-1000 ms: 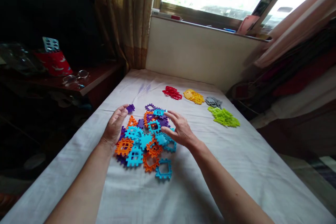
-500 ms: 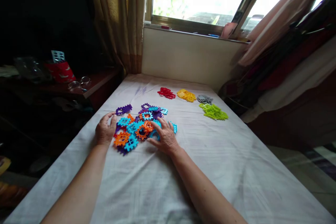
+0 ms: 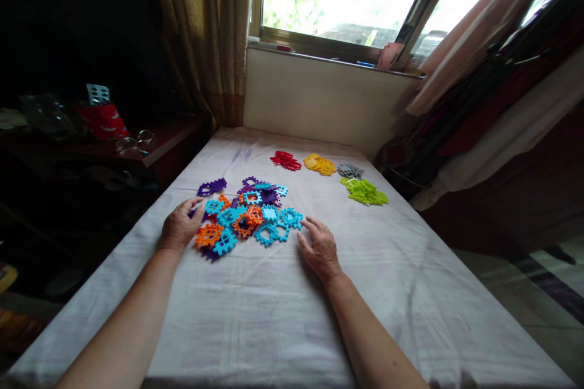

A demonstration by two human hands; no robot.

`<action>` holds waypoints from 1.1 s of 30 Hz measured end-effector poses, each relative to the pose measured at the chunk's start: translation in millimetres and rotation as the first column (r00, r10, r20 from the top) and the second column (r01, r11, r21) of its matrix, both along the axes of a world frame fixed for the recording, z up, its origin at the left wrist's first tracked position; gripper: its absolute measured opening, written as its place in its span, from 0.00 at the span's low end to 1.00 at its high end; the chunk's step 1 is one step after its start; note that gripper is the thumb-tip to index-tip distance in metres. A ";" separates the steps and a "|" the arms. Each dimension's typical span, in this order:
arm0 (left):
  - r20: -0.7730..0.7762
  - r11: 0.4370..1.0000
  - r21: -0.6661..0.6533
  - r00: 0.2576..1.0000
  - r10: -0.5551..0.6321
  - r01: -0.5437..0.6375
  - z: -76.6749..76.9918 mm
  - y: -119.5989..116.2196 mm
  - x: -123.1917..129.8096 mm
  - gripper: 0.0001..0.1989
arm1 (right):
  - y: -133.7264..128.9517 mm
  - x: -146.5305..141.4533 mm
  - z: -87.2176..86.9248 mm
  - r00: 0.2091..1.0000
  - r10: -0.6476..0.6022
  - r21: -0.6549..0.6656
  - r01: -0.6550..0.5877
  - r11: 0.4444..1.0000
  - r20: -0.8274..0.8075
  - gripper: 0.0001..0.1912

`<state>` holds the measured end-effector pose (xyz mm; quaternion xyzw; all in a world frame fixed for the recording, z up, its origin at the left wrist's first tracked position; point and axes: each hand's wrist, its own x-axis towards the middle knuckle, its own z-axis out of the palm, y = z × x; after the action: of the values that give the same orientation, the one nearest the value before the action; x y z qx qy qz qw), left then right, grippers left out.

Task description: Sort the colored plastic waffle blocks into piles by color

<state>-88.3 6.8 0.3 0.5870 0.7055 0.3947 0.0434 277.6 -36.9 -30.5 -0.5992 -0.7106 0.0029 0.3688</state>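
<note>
A mixed pile of purple, orange and blue toothed plastic pieces lies on the white cloth, with an orange piece (image 3: 209, 235) at its near left and a blue piece (image 3: 291, 217) at its right edge. My left hand (image 3: 180, 225) is at the pile's left side, fingertips by a purple piece (image 3: 197, 213); whether it grips that piece is unclear. My right hand (image 3: 320, 247) rests just right of the pile, fingers apart and holding nothing. Two purple pieces (image 3: 212, 187) lie a little apart, beyond my left hand.
Farther back on the cloth (image 3: 283, 316) are red (image 3: 285, 160), yellow (image 3: 320, 164), grey (image 3: 350, 171) and lime green (image 3: 365, 191) piles. A dark side table at left bears a red container (image 3: 103, 121) and glasses (image 3: 135, 141). Clothes hang at right.
My right hand has moved right, off the pile, uncovering blue pieces at its right side. My left hand stays by the left edge. The camera view has shifted slightly.
</note>
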 end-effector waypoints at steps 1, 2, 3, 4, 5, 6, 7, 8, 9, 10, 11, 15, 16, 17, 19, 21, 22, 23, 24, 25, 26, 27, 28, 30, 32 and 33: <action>-0.011 1.000 -0.027 1.000 -0.006 0.006 0.6 -0.4 1.0 0.19 | -1.4 -2.3 1.6 1.000 -0.007 -0.023 0.007 1.000 0.008 0.18; -0.019 0.999 -0.048 1.000 -0.015 0.014 1.4 -0.8 1.8 0.19 | -2.8 -4.5 3.5 1.000 -0.017 -0.043 0.017 0.999 0.014 0.18; -0.025 0.998 -0.063 0.999 -0.027 0.025 2.4 -1.3 2.7 0.18 | -3.9 -6.4 5.7 0.999 -0.028 -0.062 0.029 0.998 0.023 0.19; -0.029 0.997 -0.069 0.999 -0.039 0.037 3.6 -1.9 3.6 0.18 | -4.5 -8.1 8.4 0.999 -0.040 -0.082 0.043 0.996 0.035 0.20; -0.029 0.996 -0.070 0.998 -0.051 0.049 5.0 -2.6 4.5 0.17 | -4.2 -9.9 11.6 0.997 -0.053 -0.104 0.058 0.993 0.049 0.21; -0.027 0.996 -0.068 0.998 -0.057 0.055 6.4 -3.3 5.5 0.16 | -2.9 -11.8 15.5 0.996 -0.064 -0.130 0.073 0.989 0.066 0.22; -0.023 0.996 -0.069 0.998 -0.060 0.058 7.9 -4.0 6.5 0.16 | -0.7 -13.9 19.9 0.994 -0.072 -0.156 0.084 0.984 0.082 0.23; -0.018 0.996 -0.071 0.998 -0.056 0.054 9.4 -4.6 7.5 0.16 | 2.5 -16.3 24.9 0.992 -0.075 -0.179 0.091 0.980 0.097 0.24; -0.015 0.996 -0.073 0.999 -0.049 0.047 10.8 -5.2 8.4 0.16 | 6.5 -19.0 30.1 0.991 -0.074 -0.197 0.094 0.976 0.109 0.24; -0.012 0.997 -0.074 0.999 -0.040 0.039 12.1 -5.7 9.2 0.17 | 11.0 -21.8 35.1 0.991 -0.069 -0.212 0.093 0.973 0.118 0.25; -0.009 0.997 -0.071 1.000 -0.030 0.029 13.4 -6.2 9.9 0.17 | 15.7 -24.6 39.3 0.990 -0.064 -0.227 0.091 0.970 0.126 0.25; 0.007 0.997 -0.073 1.000 0.023 -0.022 17.1 -7.7 11.4 0.18 | 30.1 -34.9 42.6 0.986 -0.065 -0.273 0.105 0.956 0.152 0.26; 0.011 0.997 -0.077 0.999 0.033 -0.032 17.5 -8.0 11.5 0.18 | 31.8 -36.5 40.2 0.986 -0.064 -0.270 0.104 0.957 0.152 0.24; 0.016 0.996 -0.079 0.999 0.038 -0.036 17.7 -8.4 11.5 0.19 | 33.0 -37.3 37.1 0.987 -0.059 -0.260 0.096 0.961 0.147 0.23; 0.028 0.996 -0.079 0.999 0.040 -0.037 17.4 -9.0 11.1 0.20 | 34.6 -35.8 30.5 0.992 -0.042 -0.231 0.069 0.970 0.119 0.21; 0.048 0.996 -0.082 0.998 0.039 -0.035 16.1 -9.1 10.3 0.20 | 37.1 -28.6 25.5 0.996 -0.050 -0.191 0.062 0.980 0.070 0.19; 0.059 0.995 -0.087 0.997 0.043 -0.038 15.2 -8.7 9.8 0.21 | 39.0 -22.7 23.8 0.997 -0.070 -0.168 0.077 0.983 0.043 0.19; 0.070 0.995 -0.094 0.996 0.049 -0.042 14.1 -8.1 9.2 0.21 | 41.4 -15.4 22.4 0.995 -0.102 -0.147 0.104 0.984 0.019 0.19; 0.078 0.994 -0.100 0.995 0.054 -0.046 13.0 -7.3 8.7 0.22 | 44.0 -6.8 21.2 0.989 -0.145 -0.135 0.144 0.980 -0.001 0.19; 0.082 0.993 -0.105 0.995 0.058 -0.050 11.9 -6.3 8.1 0.22 | 46.7 2.5 20.1 0.981 -0.192 -0.135 0.189 0.973 -0.012 0.19; 0.082 0.993 -0.107 0.995 0.063 -0.054 11.0 -5.2 7.6 0.22 | 49.3 12.2 18.9 0.971 -0.239 -0.142 0.235 0.962 -0.015 0.18; 0.077 0.993 -0.108 0.995 0.065 -0.057 10.2 -4.2 7.2 0.21 | 51.5 21.6 17.6 0.959 -0.283 -0.153 0.278 0.948 -0.012 0.18; 0.070 0.993 -0.106 0.995 0.065 -0.058 9.7 -3.3 7.0 0.21 | 53.4 30.3 16.2 0.947 -0.322 -0.162 0.317 0.934 -0.004 0.18; 0.058 0.994 -0.096 0.996 0.061 -0.055 9.7 -2.2 7.2 0.21 | 55.9 43.7 13.5 0.926 -0.377 -0.169 0.374 0.912 0.018 0.18; 0.058 0.995 -0.087 0.997 0.055 -0.050 10.8 -2.2 8.1 0.20 | 57.0 50.6 11.6 0.917 -0.397 -0.172 0.398 0.901 0.039 0.17; 0.059 0.995 -0.086 0.997 0.054 -0.049 11.8 -2.5 8.8 0.20 | 57.2 51.7 11.3 0.914 -0.402 -0.176 0.404 0.898 0.047 0.16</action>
<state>-79.6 4.3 12.2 0.5539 0.7348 0.3833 0.0795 329.3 20.3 -19.2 -0.7642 -0.5699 -0.0114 0.3018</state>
